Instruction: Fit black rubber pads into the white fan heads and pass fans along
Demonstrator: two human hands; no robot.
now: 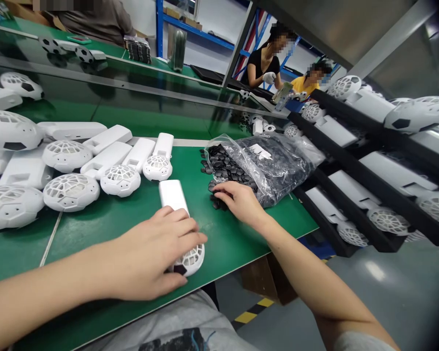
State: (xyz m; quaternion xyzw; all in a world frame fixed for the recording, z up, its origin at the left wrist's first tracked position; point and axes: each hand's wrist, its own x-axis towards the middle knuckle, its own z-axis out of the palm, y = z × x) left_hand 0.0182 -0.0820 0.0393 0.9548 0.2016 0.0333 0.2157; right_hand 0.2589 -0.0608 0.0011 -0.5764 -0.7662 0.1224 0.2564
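My left hand wraps over a white plastic casing with a football-patterned, open-lattice round end, which lies on the green bench near its front edge. One black patch shows on that end; the middle is hidden under my fingers. My right hand is at the mouth of a clear plastic bag full of small black plastic pieces. Thumb and forefinger pinch together at a few loose black pieces in front of the bag. What exactly sits between the fingertips is partly hidden.
Several similar white casings lie on the left of the bench. A black rack on the right holds more of them. Behind runs a dark conveyor. Co-workers sit beyond it. A cardboard box stands below the bench.
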